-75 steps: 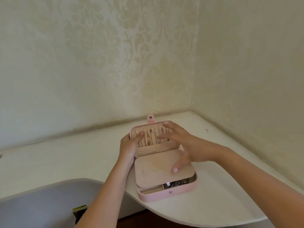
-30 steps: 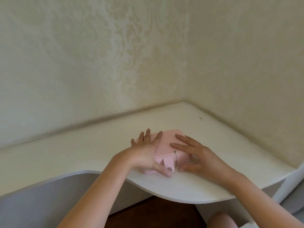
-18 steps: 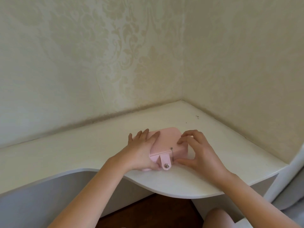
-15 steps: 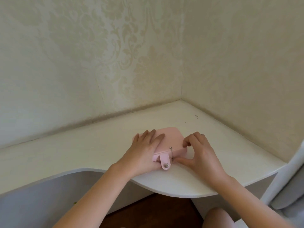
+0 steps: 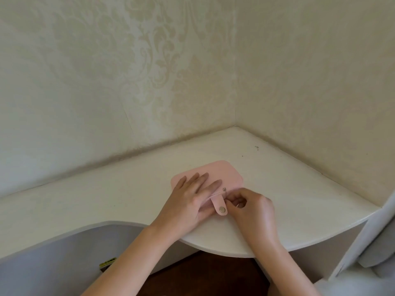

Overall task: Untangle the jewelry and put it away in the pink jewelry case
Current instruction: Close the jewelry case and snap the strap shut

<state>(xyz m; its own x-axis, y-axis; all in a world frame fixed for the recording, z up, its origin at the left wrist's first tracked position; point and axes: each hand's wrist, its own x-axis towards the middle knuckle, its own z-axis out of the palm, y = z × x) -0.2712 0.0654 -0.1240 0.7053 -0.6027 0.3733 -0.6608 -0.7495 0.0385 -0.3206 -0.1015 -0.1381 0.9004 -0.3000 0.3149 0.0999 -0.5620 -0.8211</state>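
Observation:
The pink jewelry case (image 5: 224, 174) lies closed on the white corner desk (image 5: 128, 189), near its curved front edge. My left hand (image 5: 190, 199) presses flat on the lid with straight fingers. The case's strap (image 5: 220, 206) with its metal snap hangs loose over the front. My right hand (image 5: 254, 208) has curled fingers and pinches the case's front edge just right of the strap. A tiny metal piece of jewelry (image 5: 224, 189) pokes out at the lid's seam beside my right fingertips. The contents of the case are hidden.
Patterned walls close the desk in at the back and right, meeting in a corner. A white piece of furniture (image 5: 374, 242) stands at the lower right. A dark object with a yellow label (image 5: 108, 262) sits under the desk at the left.
The case was open 2.5 s ago and is now closed. My left hand has settled flat on the lid. My right fingers have curled in at the front edge beside the strap.

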